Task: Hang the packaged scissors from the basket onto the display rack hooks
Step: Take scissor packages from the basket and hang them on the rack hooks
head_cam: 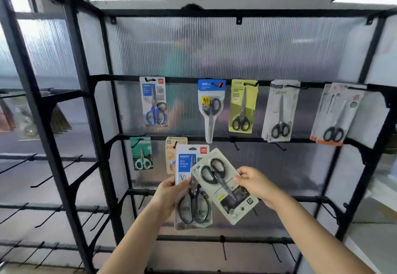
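Left hand (169, 194): grips blue-label scissors pack (191, 190)
Right hand (255, 184): pinches pale scissors pack (223, 184) — tilted, overlapping
Rack (103, 106): packs hung

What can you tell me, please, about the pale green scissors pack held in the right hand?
The pale green scissors pack is a flat card with a clear blister over black-handled scissors, handles toward the upper left, blades pointing lower right. It is tilted diagonally and upside down, its hang hole at the lower end. The right hand pinches its right edge, and it overlaps the blue-labelled pack gripped by the left hand.
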The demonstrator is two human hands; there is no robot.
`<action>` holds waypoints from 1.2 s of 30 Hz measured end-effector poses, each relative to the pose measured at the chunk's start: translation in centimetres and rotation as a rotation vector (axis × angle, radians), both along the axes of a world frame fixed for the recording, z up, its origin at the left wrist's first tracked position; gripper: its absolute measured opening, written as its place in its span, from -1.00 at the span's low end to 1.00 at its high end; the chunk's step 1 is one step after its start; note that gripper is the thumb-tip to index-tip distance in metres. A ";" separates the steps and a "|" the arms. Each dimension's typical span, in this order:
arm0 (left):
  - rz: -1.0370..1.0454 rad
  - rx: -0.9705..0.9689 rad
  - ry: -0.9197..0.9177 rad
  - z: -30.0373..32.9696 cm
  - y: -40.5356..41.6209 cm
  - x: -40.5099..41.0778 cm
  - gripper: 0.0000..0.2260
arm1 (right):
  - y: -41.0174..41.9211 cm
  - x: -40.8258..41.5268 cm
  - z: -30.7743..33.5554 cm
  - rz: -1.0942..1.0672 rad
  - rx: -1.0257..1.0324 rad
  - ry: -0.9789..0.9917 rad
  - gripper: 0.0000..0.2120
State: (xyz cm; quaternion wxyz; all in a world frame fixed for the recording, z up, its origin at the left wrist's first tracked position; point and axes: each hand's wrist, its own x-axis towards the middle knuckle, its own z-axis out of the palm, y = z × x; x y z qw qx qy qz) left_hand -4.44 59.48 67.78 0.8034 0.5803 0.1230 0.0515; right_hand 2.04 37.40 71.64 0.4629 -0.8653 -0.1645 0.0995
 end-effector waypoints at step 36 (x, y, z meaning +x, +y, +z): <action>-0.089 0.289 0.181 -2.8 2.2 5.6 -0.74 | 6.8 8.7 5.3 0.483 -0.894 -0.398 -0.80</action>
